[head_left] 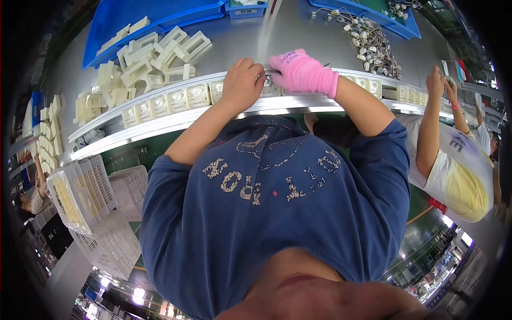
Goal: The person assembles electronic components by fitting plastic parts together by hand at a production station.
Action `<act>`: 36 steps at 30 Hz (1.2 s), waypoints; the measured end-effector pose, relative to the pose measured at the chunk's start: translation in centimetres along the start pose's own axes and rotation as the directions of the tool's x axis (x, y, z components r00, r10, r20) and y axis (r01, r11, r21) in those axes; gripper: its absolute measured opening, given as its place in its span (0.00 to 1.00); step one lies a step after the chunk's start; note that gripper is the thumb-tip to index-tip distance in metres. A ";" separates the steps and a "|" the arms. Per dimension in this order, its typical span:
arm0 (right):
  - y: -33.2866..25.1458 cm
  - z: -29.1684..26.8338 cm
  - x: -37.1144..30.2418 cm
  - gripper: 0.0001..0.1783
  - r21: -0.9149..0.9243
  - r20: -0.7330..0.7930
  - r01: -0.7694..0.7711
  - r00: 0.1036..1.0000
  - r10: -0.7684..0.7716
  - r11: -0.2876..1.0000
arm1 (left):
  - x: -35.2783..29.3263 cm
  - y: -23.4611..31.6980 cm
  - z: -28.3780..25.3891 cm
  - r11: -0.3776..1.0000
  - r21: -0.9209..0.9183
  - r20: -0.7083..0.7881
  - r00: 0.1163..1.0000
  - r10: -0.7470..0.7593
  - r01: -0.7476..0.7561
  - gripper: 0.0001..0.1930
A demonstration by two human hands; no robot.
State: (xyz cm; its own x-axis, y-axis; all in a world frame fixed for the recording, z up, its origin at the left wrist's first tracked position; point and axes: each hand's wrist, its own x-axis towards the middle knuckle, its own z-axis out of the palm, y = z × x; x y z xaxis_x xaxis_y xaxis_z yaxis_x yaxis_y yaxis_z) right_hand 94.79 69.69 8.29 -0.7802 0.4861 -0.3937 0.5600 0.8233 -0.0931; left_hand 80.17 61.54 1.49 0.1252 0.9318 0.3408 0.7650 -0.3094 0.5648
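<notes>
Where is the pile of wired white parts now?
The pile is at upper right in the head view, on the metal table, beside a blue tray and right of the pink-gloved right hand.

The bare left hand (242, 82) and pink-gloved right hand (300, 73) nearly meet, left fingers (249, 66) curled, forearms (205, 128) angled inward.

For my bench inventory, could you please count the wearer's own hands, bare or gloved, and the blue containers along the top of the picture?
Bare left hand: 1
Pink-gloved right hand: 1
Large blue tray, upper left: 1
Small blue bin, top middle: 1
Blue tray, upper right: 1
Total: 5
</notes>
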 end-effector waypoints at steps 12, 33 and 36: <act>-0.5 1.6 0.1 0.13 0.221 -0.127 0.019 0.992 0.010 0.975 | 0.4 0.0 0.1 0.997 -0.038 0.029 0.998 -0.061 0.062 0.04; -0.7 1.1 0.6 0.08 -0.138 -0.062 0.047 0.997 -0.056 0.989 | 0.3 0.9 0.0 0.998 0.009 0.015 0.998 -0.061 0.061 0.07; 1.2 0.7 0.8 0.12 0.262 -0.043 0.085 0.996 -0.076 0.961 | 0.0 0.5 0.5 0.999 0.020 -0.005 1.000 -0.025 0.025 0.07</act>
State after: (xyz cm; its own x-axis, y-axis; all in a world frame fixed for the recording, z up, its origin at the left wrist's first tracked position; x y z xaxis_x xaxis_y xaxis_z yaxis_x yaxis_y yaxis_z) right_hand 95.06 70.88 7.28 -0.8318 0.4342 -0.3459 0.5452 0.7560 -0.3621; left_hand 80.83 61.50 1.43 0.1028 0.9384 0.3299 0.7803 -0.2818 0.5584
